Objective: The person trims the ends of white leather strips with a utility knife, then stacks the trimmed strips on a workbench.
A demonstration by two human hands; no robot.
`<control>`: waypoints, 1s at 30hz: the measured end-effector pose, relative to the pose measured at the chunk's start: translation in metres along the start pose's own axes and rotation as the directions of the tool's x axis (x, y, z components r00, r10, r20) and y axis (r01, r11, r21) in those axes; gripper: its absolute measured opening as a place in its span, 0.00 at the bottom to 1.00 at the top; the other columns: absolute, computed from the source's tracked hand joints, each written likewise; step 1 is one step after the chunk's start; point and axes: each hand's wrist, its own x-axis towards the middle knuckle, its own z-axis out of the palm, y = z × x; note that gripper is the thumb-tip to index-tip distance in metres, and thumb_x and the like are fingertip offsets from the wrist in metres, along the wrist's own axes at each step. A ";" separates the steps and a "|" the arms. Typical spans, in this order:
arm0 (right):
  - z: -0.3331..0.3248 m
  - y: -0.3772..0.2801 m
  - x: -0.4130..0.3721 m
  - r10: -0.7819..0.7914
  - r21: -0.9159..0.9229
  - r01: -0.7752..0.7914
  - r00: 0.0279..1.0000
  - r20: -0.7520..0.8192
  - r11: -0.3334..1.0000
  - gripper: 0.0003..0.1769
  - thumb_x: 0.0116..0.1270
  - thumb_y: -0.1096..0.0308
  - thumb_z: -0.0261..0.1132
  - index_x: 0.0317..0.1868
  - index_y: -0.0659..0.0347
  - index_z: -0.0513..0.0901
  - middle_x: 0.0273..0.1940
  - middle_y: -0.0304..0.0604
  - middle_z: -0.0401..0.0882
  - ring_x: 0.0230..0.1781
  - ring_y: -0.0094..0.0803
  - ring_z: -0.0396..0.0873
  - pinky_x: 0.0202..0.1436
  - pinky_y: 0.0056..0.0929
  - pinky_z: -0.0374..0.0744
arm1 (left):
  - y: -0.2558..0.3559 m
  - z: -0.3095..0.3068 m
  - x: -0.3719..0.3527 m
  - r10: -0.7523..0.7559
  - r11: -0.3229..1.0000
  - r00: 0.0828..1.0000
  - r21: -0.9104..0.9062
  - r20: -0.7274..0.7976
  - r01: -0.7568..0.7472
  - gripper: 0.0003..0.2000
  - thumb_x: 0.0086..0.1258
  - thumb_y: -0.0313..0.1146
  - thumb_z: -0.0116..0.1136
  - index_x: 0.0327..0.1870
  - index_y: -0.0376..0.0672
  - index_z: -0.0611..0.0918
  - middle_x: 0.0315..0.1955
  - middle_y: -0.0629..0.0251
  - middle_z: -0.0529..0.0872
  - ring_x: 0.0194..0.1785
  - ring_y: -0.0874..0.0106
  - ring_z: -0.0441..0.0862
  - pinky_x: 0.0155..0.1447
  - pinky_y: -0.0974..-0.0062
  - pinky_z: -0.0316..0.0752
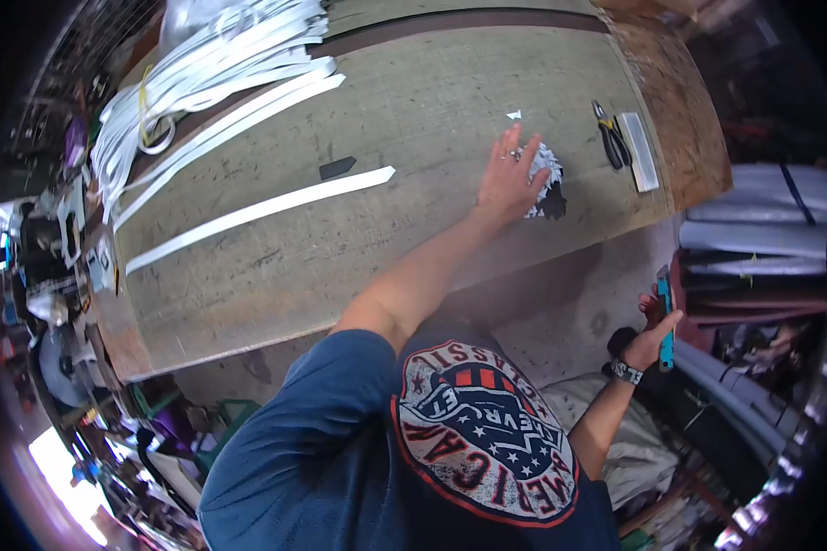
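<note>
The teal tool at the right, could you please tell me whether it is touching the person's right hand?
Touching: the head view shows the right hand gripping the teal tool, with the thumb lying across it.

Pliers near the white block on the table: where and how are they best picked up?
Best taken, I'd judge, around the dark-and-yellow handles, coming from above and the left. The pliers lie flat, nose pointing away from the person and handles toward the near edge, while the white block sits close along their right side.
</note>
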 end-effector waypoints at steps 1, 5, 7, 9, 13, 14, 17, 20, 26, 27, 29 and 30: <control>0.012 -0.006 0.012 -0.146 -0.037 0.146 0.989 -0.017 0.989 0.36 0.92 0.44 0.44 0.60 0.70 0.87 0.60 0.50 0.89 0.50 0.35 0.88 0.56 0.37 0.82 | 0.000 -0.011 0.005 0.024 0.999 0.998 0.023 -0.051 -0.023 0.31 0.82 0.49 0.61 0.81 0.45 0.72 0.83 0.40 0.64 0.87 0.43 0.59 0.88 0.49 0.54; 0.052 -0.032 0.038 -0.469 -0.241 0.502 0.864 0.183 0.830 0.30 0.91 0.52 0.45 0.48 0.69 0.86 0.59 0.51 0.89 0.49 0.35 0.86 0.54 0.35 0.80 | -0.034 -0.122 -0.004 0.088 0.984 0.962 0.172 -0.257 -0.044 0.22 0.73 0.33 0.69 0.68 0.44 0.85 0.74 0.49 0.80 0.76 0.45 0.75 0.78 0.47 0.70; 0.069 -0.048 0.035 -0.254 -0.252 0.363 0.891 0.377 0.897 0.23 0.87 0.61 0.50 0.35 0.66 0.81 0.46 0.49 0.90 0.41 0.35 0.85 0.45 0.37 0.78 | -0.103 -0.183 -0.039 -0.058 0.943 0.934 0.287 -0.354 0.167 0.15 0.70 0.33 0.70 0.57 0.45 0.91 0.68 0.51 0.85 0.76 0.49 0.76 0.78 0.49 0.72; 0.100 -0.026 0.031 -0.245 -0.160 0.377 0.816 0.524 0.912 0.17 0.84 0.67 0.56 0.36 0.66 0.83 0.34 0.50 0.85 0.32 0.41 0.82 0.38 0.42 0.77 | -0.139 -0.253 -0.086 -0.129 0.875 0.915 0.391 -0.382 0.286 0.15 0.72 0.34 0.71 0.58 0.46 0.91 0.62 0.54 0.87 0.70 0.52 0.79 0.74 0.51 0.75; 0.210 -0.037 -0.021 -0.320 -0.111 0.555 0.618 0.718 0.824 0.20 0.69 0.55 0.80 0.41 0.62 0.83 0.29 0.58 0.83 0.32 0.63 0.83 0.35 0.51 0.79 | -0.115 -0.288 -0.130 -0.086 0.801 0.978 0.571 -0.188 0.180 0.19 0.74 0.38 0.71 0.65 0.49 0.89 0.60 0.57 0.86 0.65 0.53 0.80 0.70 0.56 0.77; 0.235 -0.025 -0.033 -0.275 -0.137 0.566 0.580 0.767 0.813 0.21 0.69 0.52 0.79 0.44 0.62 0.83 0.32 0.58 0.85 0.35 0.63 0.85 0.39 0.54 0.81 | -0.111 -0.281 -0.130 -0.080 0.821 0.981 0.547 -0.176 0.165 0.19 0.74 0.39 0.71 0.65 0.50 0.89 0.61 0.58 0.86 0.67 0.54 0.79 0.72 0.55 0.76; 0.287 -0.011 -0.053 -0.173 -0.180 0.606 0.477 0.862 0.775 0.28 0.69 0.48 0.78 0.54 0.62 0.82 0.51 0.58 0.86 0.51 0.62 0.85 0.49 0.57 0.82 | -0.114 -0.242 -0.121 -0.082 0.818 0.987 0.556 -0.138 0.146 0.21 0.76 0.45 0.68 0.66 0.51 0.88 0.63 0.59 0.84 0.69 0.56 0.77 0.75 0.53 0.71; 0.314 -0.018 -0.057 -0.160 -0.248 0.750 0.426 0.890 0.613 0.28 0.70 0.51 0.76 0.62 0.59 0.82 0.62 0.55 0.82 0.64 0.60 0.80 0.61 0.59 0.79 | -0.114 -0.225 -0.120 -0.118 0.837 0.977 0.511 -0.176 0.193 0.17 0.73 0.40 0.72 0.61 0.50 0.89 0.62 0.60 0.84 0.68 0.56 0.77 0.72 0.53 0.70; 0.359 -0.045 -0.093 -0.537 0.146 0.847 0.182 0.824 0.511 0.25 0.71 0.62 0.75 0.67 0.57 0.85 0.76 0.53 0.75 0.79 0.57 0.69 0.80 0.56 0.68 | -0.115 -0.256 -0.116 -0.029 0.959 0.997 0.283 0.077 0.006 0.12 0.74 0.39 0.70 0.54 0.49 0.90 0.51 0.61 0.90 0.60 0.56 0.83 0.67 0.55 0.73; 0.364 -0.050 -0.096 -0.551 0.202 0.832 0.143 0.822 0.517 0.23 0.71 0.64 0.75 0.64 0.58 0.86 0.76 0.53 0.76 0.79 0.57 0.70 0.80 0.56 0.67 | -0.113 -0.255 -0.116 -0.008 0.995 0.999 0.096 0.039 0.005 0.11 0.76 0.40 0.69 0.53 0.48 0.90 0.47 0.59 0.91 0.56 0.53 0.84 0.64 0.54 0.75; 0.375 -0.067 -0.098 -0.537 0.301 0.758 0.075 0.840 0.578 0.13 0.70 0.68 0.77 0.52 0.62 0.91 0.66 0.53 0.85 0.69 0.54 0.80 0.71 0.50 0.76 | -0.106 -0.273 -0.115 0.019 0.994 1.000 -0.109 -0.013 -0.021 0.12 0.78 0.43 0.67 0.52 0.46 0.90 0.43 0.54 0.92 0.51 0.48 0.87 0.60 0.51 0.78; 0.374 -0.080 -0.099 -0.437 0.248 0.655 0.139 0.889 0.713 0.11 0.71 0.67 0.77 0.50 0.63 0.91 0.57 0.51 0.88 0.59 0.49 0.85 0.62 0.45 0.80 | -0.103 -0.293 -0.116 0.027 0.992 0.999 -0.125 -0.029 -0.030 0.13 0.78 0.44 0.66 0.52 0.46 0.90 0.42 0.51 0.92 0.50 0.46 0.88 0.58 0.49 0.80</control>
